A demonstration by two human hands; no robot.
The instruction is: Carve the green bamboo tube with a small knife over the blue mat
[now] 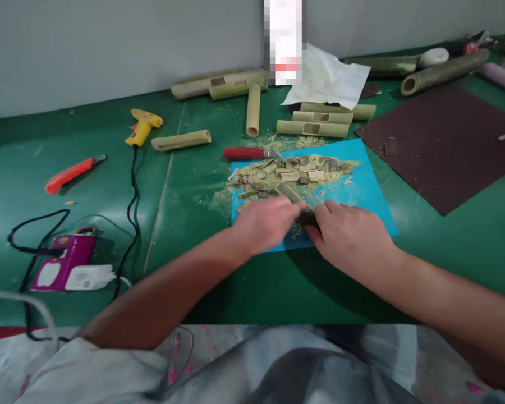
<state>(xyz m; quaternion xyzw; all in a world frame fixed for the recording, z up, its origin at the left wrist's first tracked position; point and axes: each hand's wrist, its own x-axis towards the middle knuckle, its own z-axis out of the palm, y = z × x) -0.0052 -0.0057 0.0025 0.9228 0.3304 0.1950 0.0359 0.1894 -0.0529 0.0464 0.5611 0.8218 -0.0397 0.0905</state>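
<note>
Both my hands rest on a blue cutting mat (362, 188) on the green table. My left hand (263, 224) is closed around a small dark bamboo piece (307, 216), its fingers smeared by motion. My right hand (349, 235) is closed on the same piece from the right side. Just behind the hands lies a heap of bamboo chips and shavings (292, 171) on the mat. A red-handled knife (248, 152) lies at the mat's far left corner, apart from both hands.
Cut bamboo tubes (313, 128) and one upright-lying tube (253, 109) lie behind the mat. A yellow glue gun (143, 126), orange utility knife (69, 174) and purple power strip (63, 264) sit left. A dark sandpaper sheet (441, 140) lies right, white paper (330, 78) behind.
</note>
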